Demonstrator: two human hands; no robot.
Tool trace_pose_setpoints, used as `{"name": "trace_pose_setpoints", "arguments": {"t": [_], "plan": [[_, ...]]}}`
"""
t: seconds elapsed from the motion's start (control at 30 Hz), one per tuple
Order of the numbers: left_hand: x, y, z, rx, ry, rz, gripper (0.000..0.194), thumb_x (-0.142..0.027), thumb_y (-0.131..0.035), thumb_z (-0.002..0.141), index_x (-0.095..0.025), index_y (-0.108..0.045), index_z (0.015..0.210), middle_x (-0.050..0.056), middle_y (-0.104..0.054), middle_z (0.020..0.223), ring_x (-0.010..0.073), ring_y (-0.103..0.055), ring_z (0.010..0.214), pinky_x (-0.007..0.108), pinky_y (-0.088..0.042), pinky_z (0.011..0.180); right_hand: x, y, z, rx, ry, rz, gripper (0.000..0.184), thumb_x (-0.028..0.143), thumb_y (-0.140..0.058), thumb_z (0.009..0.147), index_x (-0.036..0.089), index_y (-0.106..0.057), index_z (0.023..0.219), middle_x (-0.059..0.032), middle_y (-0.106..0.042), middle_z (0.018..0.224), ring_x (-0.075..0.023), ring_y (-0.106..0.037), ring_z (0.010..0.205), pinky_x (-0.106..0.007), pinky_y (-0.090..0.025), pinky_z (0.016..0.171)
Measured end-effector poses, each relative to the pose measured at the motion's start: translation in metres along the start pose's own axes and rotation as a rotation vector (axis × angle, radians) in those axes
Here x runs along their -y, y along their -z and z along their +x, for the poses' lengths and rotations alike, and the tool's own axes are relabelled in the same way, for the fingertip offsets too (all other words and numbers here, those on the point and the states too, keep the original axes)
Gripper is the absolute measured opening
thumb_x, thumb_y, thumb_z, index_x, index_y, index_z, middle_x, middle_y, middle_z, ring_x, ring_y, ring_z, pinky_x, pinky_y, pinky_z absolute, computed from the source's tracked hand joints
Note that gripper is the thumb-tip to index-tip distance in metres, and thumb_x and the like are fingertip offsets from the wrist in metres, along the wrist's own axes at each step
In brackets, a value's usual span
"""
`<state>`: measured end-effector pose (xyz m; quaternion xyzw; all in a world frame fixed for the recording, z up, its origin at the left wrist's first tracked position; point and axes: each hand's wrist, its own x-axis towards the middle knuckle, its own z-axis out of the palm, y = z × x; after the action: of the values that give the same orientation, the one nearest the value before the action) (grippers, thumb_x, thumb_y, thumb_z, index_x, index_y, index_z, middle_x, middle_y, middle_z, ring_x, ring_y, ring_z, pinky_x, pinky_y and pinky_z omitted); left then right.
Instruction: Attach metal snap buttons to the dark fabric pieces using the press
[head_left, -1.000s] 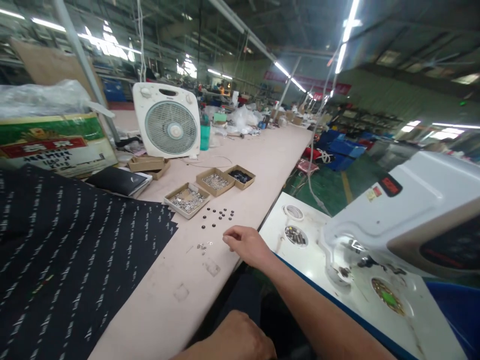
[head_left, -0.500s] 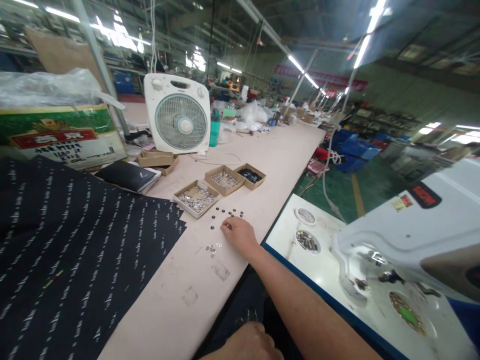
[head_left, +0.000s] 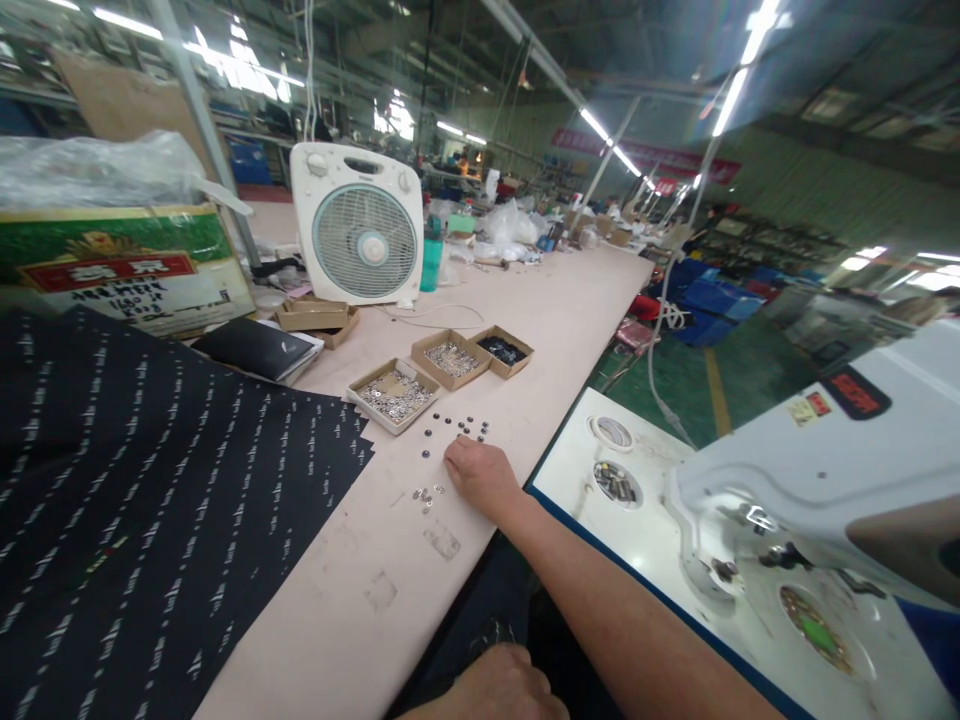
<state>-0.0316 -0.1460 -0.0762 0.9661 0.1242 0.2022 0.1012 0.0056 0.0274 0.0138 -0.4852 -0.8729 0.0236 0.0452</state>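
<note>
My right hand (head_left: 481,478) rests on the pale tabletop with its fingers pinched together. Whatever may be between the fingertips is hidden. Just beyond it lie several small dark snap buttons (head_left: 448,419), scattered on the surface. Nearer me and to its left is a small cluster of silver metal snap parts (head_left: 426,495). My left hand (head_left: 491,690) is low at the bottom edge, closed in a fist, and its fingers and anything in them are out of sight.
A box of silver parts (head_left: 395,395), another box of them (head_left: 450,358) and a box of black parts (head_left: 504,350) stand ahead. Dark printed fabric (head_left: 165,500) covers the left. A white fan (head_left: 360,225) stands behind; a white machine (head_left: 810,480) is at right.
Hardly anything differs. My right hand stays beside the dark snap buttons with its fingers drawn together, and my left fist keeps its place. The view has shifted very slightly.
</note>
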Motion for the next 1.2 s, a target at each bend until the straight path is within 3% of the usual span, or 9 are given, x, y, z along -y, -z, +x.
{"name": "trace_pose_setpoints", "arguments": {"t": [0.17,0.3,0.47,0.73,0.87,0.97,1.1,1.2], "plan": [[-0.005,0.026,0.003,0.046,-0.068,0.014,0.017,-0.03,-0.066,0.087,-0.022,-0.06,0.074,-0.003,-0.064,0.056,0.0141,-0.055,0.048,0.029,-0.022,0.042,-0.005,-0.002,0.006,-0.032,-0.08,0.195,0.018,0.018,-0.056,0.091,0.024,-0.069,0.103,-0.0034,-0.073,0.105,-0.0186,-0.066,0.097,-0.028,-0.046,0.086],[-0.008,0.033,0.003,0.07,-0.076,0.034,0.02,-0.029,-0.066,0.088,-0.021,-0.057,0.073,-0.003,-0.065,0.057,0.0138,-0.056,0.048,0.03,-0.016,0.04,-0.011,-0.006,0.012,-0.058,-0.203,0.375,0.026,0.016,-0.063,0.083,0.023,-0.072,0.106,-0.0013,-0.076,0.096,-0.0168,-0.068,0.087,-0.026,-0.048,0.08],[-0.007,0.027,0.002,0.039,-0.056,0.027,0.025,-0.033,-0.063,0.091,-0.021,-0.056,0.07,-0.003,-0.064,0.057,0.0135,-0.054,0.048,0.031,-0.015,0.041,-0.016,-0.007,0.018,-0.01,-0.253,0.423,0.013,0.016,-0.069,0.077,0.022,-0.077,0.086,0.0002,-0.076,0.084,-0.0151,-0.068,0.077,-0.023,-0.049,0.071],[-0.006,0.021,-0.002,-0.027,-0.053,0.035,0.025,-0.031,-0.062,0.091,-0.021,-0.053,0.071,-0.004,-0.061,0.056,0.0133,-0.052,0.048,0.032,-0.016,0.044,-0.014,0.003,0.017,0.059,-0.221,0.398,0.015,0.015,-0.069,0.077,0.022,-0.079,0.085,0.0003,-0.077,0.08,-0.0155,-0.069,0.076,-0.023,-0.051,0.071],[-0.009,0.036,-0.005,0.031,-0.023,0.007,0.023,-0.033,-0.063,0.089,-0.02,-0.054,0.073,-0.003,-0.062,0.06,0.014,-0.053,0.052,0.032,-0.022,0.048,-0.009,0.01,0.015,0.076,-0.191,0.34,0.017,0.012,-0.067,0.077,0.023,-0.079,0.081,-0.0015,-0.078,0.086,-0.0185,-0.069,0.082,-0.026,-0.05,0.074],[-0.014,0.055,-0.009,0.083,0.025,-0.061,0.026,-0.041,-0.07,0.08,-0.02,-0.055,0.08,-0.001,-0.065,0.071,0.0169,-0.056,0.062,0.034,-0.031,0.054,-0.005,0.011,0.015,0.073,-0.195,0.31,0.016,0.011,-0.065,0.078,0.02,-0.078,0.079,-0.0051,-0.078,0.091,-0.022,-0.068,0.09,-0.029,-0.048,0.079],[-0.018,0.073,-0.014,0.137,0.111,-0.129,0.014,-0.022,-0.066,0.074,-0.021,-0.053,0.079,-0.001,-0.064,0.075,0.0181,-0.055,0.068,0.035,-0.034,0.061,-0.009,0.012,0.008,0.066,-0.244,0.33,0.012,0.014,-0.067,0.08,0.017,-0.078,0.084,-0.0071,-0.076,0.092,-0.0219,-0.066,0.092,-0.028,-0.046,0.079],[-0.019,0.076,-0.016,0.162,0.118,-0.134,0.014,-0.012,-0.06,0.07,-0.02,-0.055,0.08,0.0,-0.063,0.075,0.0188,-0.054,0.069,0.035,-0.035,0.063,-0.013,0.019,-0.017,0.027,-0.247,0.42,0.009,0.017,-0.069,0.083,0.016,-0.077,0.086,-0.0036,-0.075,0.09,-0.016,-0.065,0.087,-0.024,-0.044,0.077]]}}
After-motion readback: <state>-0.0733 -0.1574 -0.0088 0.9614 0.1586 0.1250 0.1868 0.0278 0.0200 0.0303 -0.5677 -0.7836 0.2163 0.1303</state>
